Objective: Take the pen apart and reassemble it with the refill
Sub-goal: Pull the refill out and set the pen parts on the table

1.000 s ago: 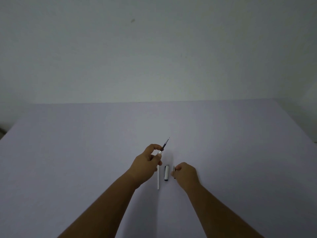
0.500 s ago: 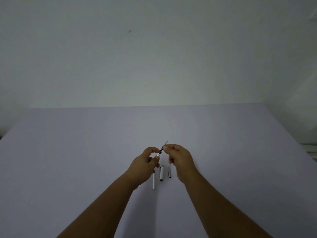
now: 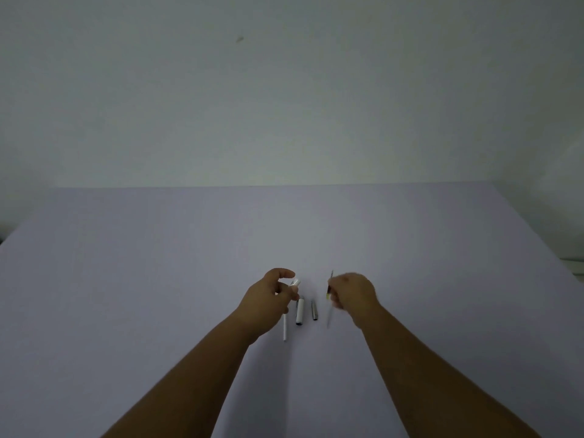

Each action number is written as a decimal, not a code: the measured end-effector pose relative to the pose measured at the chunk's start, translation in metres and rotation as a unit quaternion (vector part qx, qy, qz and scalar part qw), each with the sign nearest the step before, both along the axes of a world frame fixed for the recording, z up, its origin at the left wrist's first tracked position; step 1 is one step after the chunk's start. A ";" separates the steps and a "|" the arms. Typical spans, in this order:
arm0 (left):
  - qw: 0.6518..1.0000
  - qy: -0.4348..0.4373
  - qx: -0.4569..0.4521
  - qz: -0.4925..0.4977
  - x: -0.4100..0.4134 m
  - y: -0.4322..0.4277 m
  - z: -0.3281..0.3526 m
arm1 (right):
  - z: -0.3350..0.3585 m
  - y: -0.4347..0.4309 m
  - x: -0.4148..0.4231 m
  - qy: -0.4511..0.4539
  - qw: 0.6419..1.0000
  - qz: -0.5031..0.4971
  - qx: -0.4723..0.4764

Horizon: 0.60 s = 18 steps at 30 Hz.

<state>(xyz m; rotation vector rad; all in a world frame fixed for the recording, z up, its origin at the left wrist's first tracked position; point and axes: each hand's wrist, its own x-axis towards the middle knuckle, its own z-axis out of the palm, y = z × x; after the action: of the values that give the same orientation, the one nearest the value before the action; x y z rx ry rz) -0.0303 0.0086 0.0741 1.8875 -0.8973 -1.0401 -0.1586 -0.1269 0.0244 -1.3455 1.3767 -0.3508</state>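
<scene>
Pen in pieces | I saw the refill (image 3: pixel 329 298) pinched in the right hand (image 3: pixel 352 295), clear of the white barrel (image 3: pixel 295 283) gripped by the left hand (image 3: pixel 268 300) at its 9 o'clock | cap (image 3: pixel 300 311), small grey piece (image 3: pixel 314 310), white tube (image 3: pixel 285 328) lay on the table (image 3: pixel 158 279) between | I judged disassembly done, reassembly not begun.

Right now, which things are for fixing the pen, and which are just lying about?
For the job:
white pen barrel in left hand
thin dark refill in right hand
white pen cap
small dark tip piece

Lying about:
nothing; only the pale table
</scene>
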 end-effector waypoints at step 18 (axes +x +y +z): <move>0.998 0.025 0.003 0.052 0.027 -0.003 -0.022 | -0.040 0.011 0.003 0.232 0.952 0.141 -0.140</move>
<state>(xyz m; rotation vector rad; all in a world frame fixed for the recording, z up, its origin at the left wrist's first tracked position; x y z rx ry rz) -0.0035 0.0058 0.0521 1.8842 -0.7604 -1.0236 -0.1554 -0.1157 -0.0160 -1.9240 1.5219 -0.0331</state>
